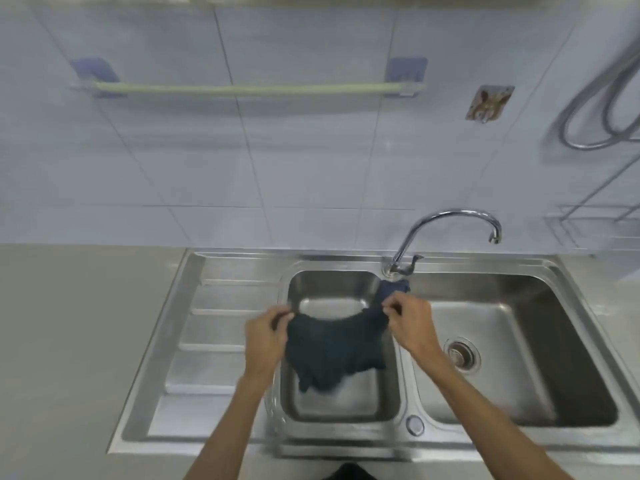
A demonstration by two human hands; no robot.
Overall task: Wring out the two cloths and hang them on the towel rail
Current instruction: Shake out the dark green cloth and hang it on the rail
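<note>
A dark teal cloth [334,348] hangs spread between my two hands above the small middle sink basin [332,407]. My left hand [266,336] pinches its left top corner. My right hand [410,323] pinches its right top corner. A blue cloth [393,289] lies bunched on the divider beside the tap base, just beyond my right hand. The pale green towel rail [247,89] runs along the tiled wall above, with nothing hanging on it.
A chrome tap [450,225] arches over the large right basin [512,358], which has a drain strainer [462,353]. A ribbed draining board [211,334] lies left of the basins. A hose [602,98] and wire rack [595,225] hang at the right wall.
</note>
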